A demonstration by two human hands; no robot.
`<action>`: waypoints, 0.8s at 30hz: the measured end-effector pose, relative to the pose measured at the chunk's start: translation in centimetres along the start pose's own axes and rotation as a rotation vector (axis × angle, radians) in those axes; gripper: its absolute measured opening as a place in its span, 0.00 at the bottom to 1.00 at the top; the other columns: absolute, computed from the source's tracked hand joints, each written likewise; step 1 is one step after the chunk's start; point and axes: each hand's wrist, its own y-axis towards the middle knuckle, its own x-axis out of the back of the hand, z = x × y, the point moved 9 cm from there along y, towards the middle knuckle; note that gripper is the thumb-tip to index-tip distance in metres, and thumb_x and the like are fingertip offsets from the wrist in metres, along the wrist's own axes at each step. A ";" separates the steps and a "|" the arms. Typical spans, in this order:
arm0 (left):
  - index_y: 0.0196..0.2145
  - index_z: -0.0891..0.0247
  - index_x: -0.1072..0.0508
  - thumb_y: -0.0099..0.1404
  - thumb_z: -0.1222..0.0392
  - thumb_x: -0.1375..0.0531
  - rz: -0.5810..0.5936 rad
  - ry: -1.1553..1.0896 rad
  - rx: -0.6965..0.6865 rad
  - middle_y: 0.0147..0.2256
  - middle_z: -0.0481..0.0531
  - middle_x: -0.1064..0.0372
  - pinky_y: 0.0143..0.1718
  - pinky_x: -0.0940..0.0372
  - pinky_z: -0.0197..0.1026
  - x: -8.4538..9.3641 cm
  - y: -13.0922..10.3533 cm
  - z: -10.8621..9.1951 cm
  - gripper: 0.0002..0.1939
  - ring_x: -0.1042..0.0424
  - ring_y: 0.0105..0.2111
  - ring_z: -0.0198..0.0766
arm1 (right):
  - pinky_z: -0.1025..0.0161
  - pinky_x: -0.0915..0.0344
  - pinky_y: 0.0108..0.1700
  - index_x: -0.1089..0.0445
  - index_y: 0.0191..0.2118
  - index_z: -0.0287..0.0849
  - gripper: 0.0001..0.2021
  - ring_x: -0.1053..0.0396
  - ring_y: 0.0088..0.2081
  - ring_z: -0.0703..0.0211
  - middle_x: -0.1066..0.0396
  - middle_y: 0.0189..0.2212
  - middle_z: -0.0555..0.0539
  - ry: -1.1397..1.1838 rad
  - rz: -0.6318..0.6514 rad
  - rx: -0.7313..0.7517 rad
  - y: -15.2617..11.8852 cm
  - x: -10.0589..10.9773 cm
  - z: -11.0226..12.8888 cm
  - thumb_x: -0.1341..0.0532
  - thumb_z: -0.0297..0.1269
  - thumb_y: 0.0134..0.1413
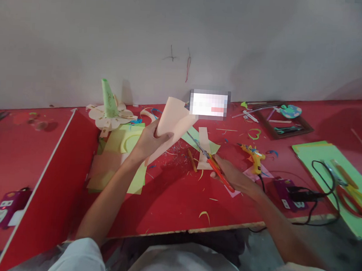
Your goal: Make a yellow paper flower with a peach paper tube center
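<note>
My left hand grips a folded sheet of peach paper, thumb on the near side, held up above the table. In my right hand is a pair of scissors with red-orange handles. Their blades point up and left towards the paper's lower right edge; whether they touch it I cannot tell. Beneath the blades lie a peach paper strip and a pale green paper piece. A short brown stick rests nearby among fine paper scraps.
A green paper cone stands on peach petals at the back left, behind stacked paper sheets. A red partition rises at left. Rightward are a yellow glue gun, a purple socket box with black cable, a brown frame and other scissors.
</note>
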 end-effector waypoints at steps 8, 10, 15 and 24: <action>0.46 0.64 0.25 0.63 0.50 0.34 0.085 0.066 -0.014 0.41 0.55 0.23 0.41 0.32 0.46 -1.3 -0.5 -0.7 0.19 0.27 0.40 0.44 | 0.66 0.36 0.30 0.39 0.38 0.48 0.06 0.24 0.32 0.56 0.30 0.29 0.52 -0.002 0.010 -0.033 0.4 0.1 0.7 0.43 0.43 0.64; 0.47 0.64 0.25 0.63 0.49 0.35 0.092 0.051 -0.008 0.41 0.55 0.23 0.41 0.32 0.46 -1.5 -0.5 -0.7 0.19 0.27 0.40 0.44 | 0.66 0.39 0.29 0.39 0.37 0.47 0.06 0.22 0.33 0.54 0.27 0.29 0.51 -0.030 0.000 -0.039 0.4 0.2 0.9 0.43 0.42 0.62; 0.45 0.64 0.25 0.63 0.50 0.34 0.088 -0.013 0.001 0.40 0.54 0.23 0.39 0.32 0.44 -1.4 -0.5 -0.8 0.18 0.26 0.39 0.43 | 0.65 0.44 0.26 0.37 0.33 0.47 0.07 0.25 0.28 0.54 0.22 0.28 0.47 -0.084 -0.042 -0.030 0.2 1.0 1.6 0.43 0.41 0.60; 0.47 0.64 0.25 0.62 0.50 0.34 0.133 0.001 0.001 0.39 0.53 0.25 0.36 0.35 0.42 -1.5 -0.6 -0.8 0.20 0.29 0.38 0.42 | 0.65 0.41 0.31 0.41 0.35 0.48 0.11 0.36 0.26 0.60 0.35 0.26 0.54 -0.223 -0.047 0.066 0.3 1.1 1.6 0.39 0.45 0.60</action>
